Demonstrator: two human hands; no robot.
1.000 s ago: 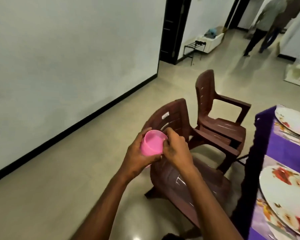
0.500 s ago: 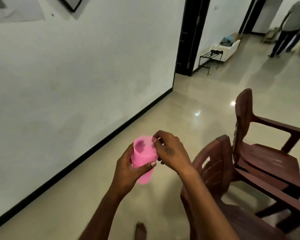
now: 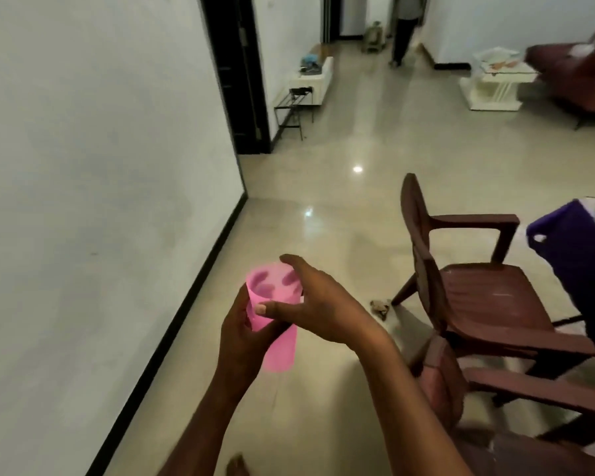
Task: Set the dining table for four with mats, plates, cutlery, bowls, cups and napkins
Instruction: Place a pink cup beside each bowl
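A pink cup (image 3: 275,321) is held upright over the floor (image 3: 340,235), well apart from the purple-clothed table (image 3: 571,242). It is gripped low on its wall by the left hand (image 3: 241,341), fingers curled round it. The right hand (image 3: 318,304) is arched over its rim, thumb pressed on the front wall, fingers reaching behind.

You held a pink plastic cup (image 3: 277,324) in front of you, above the floor and well left of the purple-draped corner of the counter (image 3: 571,242). It was a plain, tall, slightly tapered tumbler, translucent enough for dark finger shadows to show through its wall. It stood nearly upright, tilted a little, its open mouth facing up toward you. Your left hand (image 3: 241,341) wrapped its lower half, while your right hand (image 3: 318,305) pinched the rim, thumb across the front.
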